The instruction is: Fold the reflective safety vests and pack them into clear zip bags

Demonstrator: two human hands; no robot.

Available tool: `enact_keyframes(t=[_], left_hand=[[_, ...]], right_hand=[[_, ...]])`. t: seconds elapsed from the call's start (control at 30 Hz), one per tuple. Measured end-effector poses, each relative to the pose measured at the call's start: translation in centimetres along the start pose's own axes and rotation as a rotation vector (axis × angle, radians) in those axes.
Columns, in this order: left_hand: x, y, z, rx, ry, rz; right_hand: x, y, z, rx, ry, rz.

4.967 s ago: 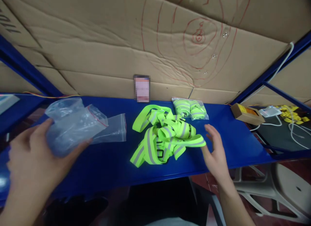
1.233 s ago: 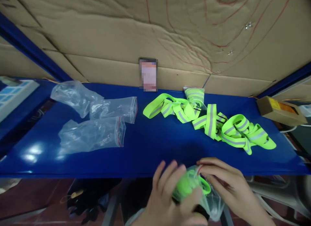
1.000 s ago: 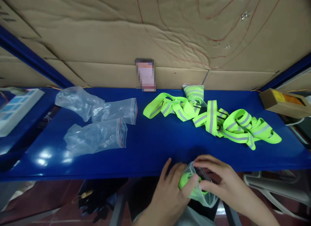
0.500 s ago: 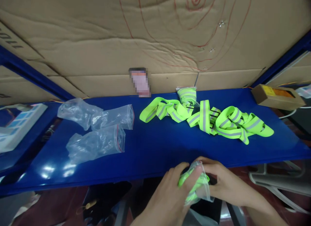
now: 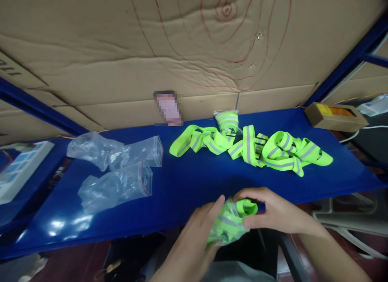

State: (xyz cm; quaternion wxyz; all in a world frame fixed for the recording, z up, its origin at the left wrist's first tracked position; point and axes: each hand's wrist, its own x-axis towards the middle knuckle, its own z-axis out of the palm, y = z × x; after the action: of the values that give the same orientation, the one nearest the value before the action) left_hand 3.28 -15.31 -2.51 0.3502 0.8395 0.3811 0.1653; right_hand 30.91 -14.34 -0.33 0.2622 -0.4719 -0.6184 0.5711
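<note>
Both hands meet at the near edge of the blue table (image 5: 194, 181). Between them is a small clear plastic bag (image 5: 228, 224) stuffed with a folded neon-yellow reflective band. My left hand (image 5: 194, 243) cups the bag from below and the left, fingers closed on it. My right hand (image 5: 274, 212) pinches the bag's top right, where a loop of band sticks out. Further back lies a loose tangle of neon-yellow reflective bands (image 5: 257, 146), apart from both hands.
Several empty zip bags (image 5: 117, 168) lie on the table's left. A filled bag of bands (image 5: 226, 121) stands at the back by the cardboard wall (image 5: 151, 59). A small brown box (image 5: 335, 116) sits at the far right, a white device (image 5: 21, 168) at the far left.
The bag with the band has stayed in both hands and shifted slightly left and up to the table's edge. Five seconds ago the hands were apart, my left on an empty bag.
</note>
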Motion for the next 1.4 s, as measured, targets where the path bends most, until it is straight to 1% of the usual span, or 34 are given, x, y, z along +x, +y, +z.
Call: enact_keyframes(t=[0.07, 0.13, 0.2, 0.3, 0.37, 0.47, 0.53, 0.6, 0.7, 0.77, 0.8, 0.83, 0.9, 1.0, 1.07, 1.13, 1.17, 1.2, 1.23, 1.27, 1.33, 1.4], left_hand=[[0.2, -0.1, 0.0, 0.042, 0.062, 0.070], [0.4, -0.2, -0.2, 0.111, 0.134, 0.173], [0.9, -0.3, -0.7, 0.187, 0.168, 0.249], [2.2, -0.5, -1.9, 0.263, 0.121, 0.294], [3.1, -0.5, -2.8, 0.308, 0.088, 0.318], [4.0, -0.5, -3.5, 0.370, 0.088, 0.351], [4.2, -0.7, -3.4, 0.381, 0.096, 0.357], [4.3, -0.8, -3.1, 0.376, 0.089, 0.337], [4.3, -0.9, -2.6, 0.348, 0.063, 0.239], [4.1, -1.2, -2.3, 0.308, 0.076, 0.168], [3.9, -1.4, -2.3, 0.281, 0.091, 0.145], [3.6, -1.7, -2.3, 0.251, 0.105, 0.124], [2.9, -2.5, -2.6, 0.185, 0.123, 0.058], [1.7, -3.8, -3.4, 0.075, 0.161, -0.079], [0.9, -4.4, -4.0, 0.020, 0.213, -0.143], [0.3, -4.4, -4.6, -0.003, 0.281, -0.206], [0.0, -4.3, -4.8, -0.008, 0.314, -0.248], [-0.2, -4.0, -5.0, -0.013, 0.345, -0.292], [-0.4, -3.6, -5.1, -0.023, 0.372, -0.334], [-0.6, -3.3, -5.1, -0.039, 0.394, -0.372], [-0.9, -2.6, -4.9, -0.089, 0.424, -0.441], [-1.0, -2.2, -4.4, -0.146, 0.456, -0.504]], right_hand=[[-0.1, -0.5, -0.2, -0.099, 0.011, 0.005], [-0.1, -0.9, -0.4, -0.187, 0.023, 0.008], [0.3, -1.5, -0.5, -0.276, -0.012, -0.035], [1.4, -2.7, -0.5, -0.352, -0.023, -0.123], [2.3, -3.2, -0.4, -0.356, 0.010, -0.158], [3.2, -3.1, -0.1, -0.363, 0.059, -0.240], [3.5, -2.5, 0.2, -0.341, 0.068, -0.274], [3.8, -1.6, 0.5, -0.275, 0.059, -0.245], [4.3, -0.4, 0.7, -0.146, 0.026, -0.171], [4.6, -0.1, 0.4, -0.064, 0.017, -0.129], [4.6, -0.1, 0.0, -0.040, 0.034, -0.106], [4.4, -0.2, -0.5, -0.035, 0.064, -0.080], [3.9, -0.7, -2.0, -0.080, 0.166, -0.036], [2.7, -2.0, -5.1, -0.126, 0.354, 0.005], [2.2, -2.8, -7.6, -0.070, 0.541, 0.024], [2.2, -3.3, -10.1, 0.026, 0.747, 0.011], [2.3, -3.4, -11.4, 0.064, 0.813, 0.001], [2.4, -3.5, -12.6, 0.079, 0.846, 0.006], [2.6, -3.6, -13.7, 0.059, 0.838, 0.050], [2.9, -3.7, -14.8, -0.008, 0.824, 0.113], [3.7, -3.8, -16.6, -0.269, 0.807, 0.234], [5.3, -4.2, -18.0, -0.556, 0.881, 0.276]])
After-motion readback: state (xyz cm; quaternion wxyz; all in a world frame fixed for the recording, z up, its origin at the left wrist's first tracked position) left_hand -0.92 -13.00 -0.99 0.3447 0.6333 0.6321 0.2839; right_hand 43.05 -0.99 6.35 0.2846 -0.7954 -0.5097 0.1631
